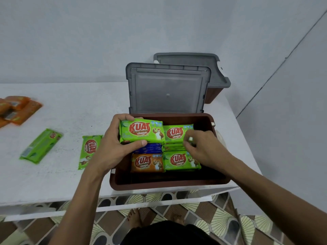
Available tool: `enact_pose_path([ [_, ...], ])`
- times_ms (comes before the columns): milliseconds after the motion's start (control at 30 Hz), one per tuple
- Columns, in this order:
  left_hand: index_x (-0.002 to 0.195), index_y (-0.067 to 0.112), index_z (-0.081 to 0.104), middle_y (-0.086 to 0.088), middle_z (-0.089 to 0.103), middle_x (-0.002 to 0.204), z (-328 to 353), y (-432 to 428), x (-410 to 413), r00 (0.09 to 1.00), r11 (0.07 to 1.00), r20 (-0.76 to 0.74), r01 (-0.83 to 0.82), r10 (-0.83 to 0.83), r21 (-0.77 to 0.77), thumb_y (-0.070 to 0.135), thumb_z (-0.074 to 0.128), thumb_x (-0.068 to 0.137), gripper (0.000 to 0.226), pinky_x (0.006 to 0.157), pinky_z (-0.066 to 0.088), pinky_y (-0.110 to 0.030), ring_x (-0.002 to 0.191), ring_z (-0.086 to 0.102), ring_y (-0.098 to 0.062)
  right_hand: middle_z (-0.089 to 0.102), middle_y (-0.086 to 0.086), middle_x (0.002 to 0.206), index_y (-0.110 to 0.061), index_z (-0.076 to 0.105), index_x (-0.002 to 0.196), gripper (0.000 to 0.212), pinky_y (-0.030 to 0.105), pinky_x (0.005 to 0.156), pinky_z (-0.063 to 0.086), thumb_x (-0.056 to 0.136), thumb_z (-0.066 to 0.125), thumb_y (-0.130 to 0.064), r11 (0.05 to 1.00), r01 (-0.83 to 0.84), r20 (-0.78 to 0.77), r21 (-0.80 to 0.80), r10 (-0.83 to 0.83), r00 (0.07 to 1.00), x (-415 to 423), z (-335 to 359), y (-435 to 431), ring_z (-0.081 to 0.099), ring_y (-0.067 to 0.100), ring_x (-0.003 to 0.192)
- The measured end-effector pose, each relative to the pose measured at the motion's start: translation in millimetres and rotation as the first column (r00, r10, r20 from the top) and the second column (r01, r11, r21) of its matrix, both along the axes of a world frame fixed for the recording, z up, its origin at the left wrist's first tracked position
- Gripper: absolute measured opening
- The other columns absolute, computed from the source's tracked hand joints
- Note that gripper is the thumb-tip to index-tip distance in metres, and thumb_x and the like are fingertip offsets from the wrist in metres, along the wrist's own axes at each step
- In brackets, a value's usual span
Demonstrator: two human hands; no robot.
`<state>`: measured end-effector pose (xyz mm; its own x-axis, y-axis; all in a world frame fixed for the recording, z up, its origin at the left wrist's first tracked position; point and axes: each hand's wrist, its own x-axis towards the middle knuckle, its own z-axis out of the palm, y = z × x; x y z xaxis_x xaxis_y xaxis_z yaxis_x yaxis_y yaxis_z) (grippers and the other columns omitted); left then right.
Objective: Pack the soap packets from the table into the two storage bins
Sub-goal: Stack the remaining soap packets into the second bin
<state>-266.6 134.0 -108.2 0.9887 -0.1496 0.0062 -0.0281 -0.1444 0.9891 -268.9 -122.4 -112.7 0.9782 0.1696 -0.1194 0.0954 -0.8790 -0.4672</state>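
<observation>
A brown storage bin (203, 182) with its grey lid (168, 89) raised stands at the table's front right. My left hand (113, 147) grips a green soap packet (141, 129) over the bin's back left part. My right hand (200, 145) rests with curled fingers on a stack of green packets (174, 133) at the back right; whether it pinches one is unclear. Inside also lie a blue packet (150, 148), an orange packet (146, 162) and another green packet (178, 160). A second bin (213, 93) stands behind.
On the white table (62, 174) two green packets lie loose, one (88, 149) by my left wrist and another (41, 145) further left. Several orange packets (17, 108) are piled at the far left edge. A wall stands close on the right. Tiled floor shows below.
</observation>
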Motion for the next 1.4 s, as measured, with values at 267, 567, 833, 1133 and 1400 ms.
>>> enact_pose_path([
  [267,0.113,0.023,0.049,0.009,0.064,0.116,3.3,-22.4,-3.3,0.997,0.995,-0.013,0.073,-0.074,-0.062,0.013,0.079,0.065,0.058,0.072,0.055,-0.021,0.102,0.065,-0.008,0.069,0.016,0.113,-0.016,0.059,0.123,0.031,0.053,0.087,0.056,0.093,0.061,-0.01,0.489,0.231,-0.326,0.841,0.118,0.938,1.6,22.2,17.5,0.069,0.029,0.105],
  [567,0.121,0.038,0.053,0.017,0.061,0.121,-9.0,-12.4,4.2,0.986,0.944,0.073,0.119,-0.149,0.309,0.056,0.071,0.077,0.051,0.084,0.055,-0.026,0.109,0.06,-0.002,0.07,0.014,0.114,-0.01,0.065,0.115,0.028,0.053,0.09,0.055,0.088,0.065,-0.001,0.532,0.315,-0.406,0.786,0.062,0.912,-2.6,24.5,-20.2,0.069,0.029,0.104],
  [833,0.116,0.025,0.058,0.009,0.056,0.129,-29.8,6.1,7.4,0.939,0.84,0.342,-0.153,-0.041,0.521,0.043,0.058,0.086,0.036,0.078,0.046,-0.015,0.117,0.047,0.0,0.069,0.01,0.111,-0.019,0.068,0.106,0.024,0.041,0.079,0.061,0.09,0.065,-0.002,0.789,0.255,-0.429,0.559,0.012,0.903,-11.3,9.0,-30.9,0.072,0.021,0.095],
  [1133,0.117,0.023,0.059,0.007,0.054,0.131,-42.0,11.6,8.0,0.928,0.833,0.367,-0.156,-0.06,0.531,0.035,0.061,0.092,0.028,0.083,0.052,-0.03,0.12,0.042,0.002,0.054,0.007,0.139,-0.026,0.057,0.109,0.021,0.017,0.065,0.049,0.093,0.063,-0.014,0.991,0.102,-0.232,0.084,-0.08,0.969,-7.6,-9.4,-14.2,0.064,0.021,0.091],
  [1400,0.116,0.021,0.059,0.005,0.054,0.132,-46.7,13.4,9.6,0.919,0.796,0.383,-0.164,-0.091,0.583,0.035,0.061,0.091,0.028,0.085,0.047,-0.026,0.12,0.041,-0.001,0.057,0.018,0.127,-0.019,0.056,0.117,0.026,0.038,0.076,0.055,0.093,0.056,-0.008,0.992,0.1,-0.192,-0.071,-0.112,0.975,-11.0,-25.8,-7.8,0.062,0.034,0.093],
])
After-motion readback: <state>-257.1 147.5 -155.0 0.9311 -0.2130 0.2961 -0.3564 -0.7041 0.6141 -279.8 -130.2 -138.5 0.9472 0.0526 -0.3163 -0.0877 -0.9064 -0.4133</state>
